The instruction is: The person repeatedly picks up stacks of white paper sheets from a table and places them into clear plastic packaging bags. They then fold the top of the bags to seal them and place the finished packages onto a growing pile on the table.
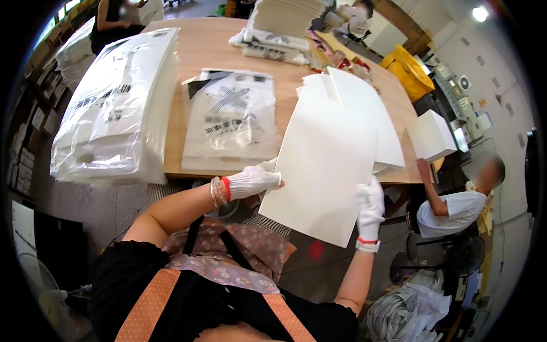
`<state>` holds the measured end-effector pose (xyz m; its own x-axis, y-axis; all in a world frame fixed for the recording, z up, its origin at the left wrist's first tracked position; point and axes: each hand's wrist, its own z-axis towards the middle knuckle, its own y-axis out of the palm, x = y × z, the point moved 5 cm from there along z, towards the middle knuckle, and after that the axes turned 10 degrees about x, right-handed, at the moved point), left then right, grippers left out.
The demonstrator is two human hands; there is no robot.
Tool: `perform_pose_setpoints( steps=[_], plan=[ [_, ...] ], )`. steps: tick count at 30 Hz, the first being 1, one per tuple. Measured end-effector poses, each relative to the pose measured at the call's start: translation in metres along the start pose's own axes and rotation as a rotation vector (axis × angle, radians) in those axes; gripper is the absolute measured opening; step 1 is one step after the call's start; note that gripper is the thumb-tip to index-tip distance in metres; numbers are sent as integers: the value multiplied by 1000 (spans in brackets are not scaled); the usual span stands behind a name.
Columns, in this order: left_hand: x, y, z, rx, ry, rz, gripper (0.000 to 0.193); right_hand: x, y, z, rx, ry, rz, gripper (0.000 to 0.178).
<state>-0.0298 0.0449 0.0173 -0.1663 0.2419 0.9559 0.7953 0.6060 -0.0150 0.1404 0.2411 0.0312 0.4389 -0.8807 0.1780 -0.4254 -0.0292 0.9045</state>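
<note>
My left hand (259, 179), in a white knit glove with a red cuff, is closed on the left edge of a large sheet of white paper (325, 165). Gloved the same way, my right hand (370, 206) grips the sheet's right edge. The sheet is tilted and juts past the table's front edge; whether it is one layer or several, I cannot tell. Behind it, a stack of white paper (384, 128) rests on the table. Left of the sheet lies a flat printed plastic bag (231, 122).
At the left of the wooden table (199, 43) stands a tall pile of clear printed bags (114, 108). More stacked white packs (279, 34) are at the back. A white box (430, 135) sits at the right, beside a seated person (450, 208). A yellow bin (407, 71) stands beyond.
</note>
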Motion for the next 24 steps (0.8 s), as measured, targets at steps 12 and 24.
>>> perform_pose_setpoints(
  steps=[12, 24],
  plan=[
    [-52, 38, -18, 74, 446, 628, 68, 25, -78, 98, 774, -1588, -1086, 29],
    [2, -109, 64, 283, 164, -448, 26, 54, -27, 30, 911, -1691, -1956, 25]
  ],
)
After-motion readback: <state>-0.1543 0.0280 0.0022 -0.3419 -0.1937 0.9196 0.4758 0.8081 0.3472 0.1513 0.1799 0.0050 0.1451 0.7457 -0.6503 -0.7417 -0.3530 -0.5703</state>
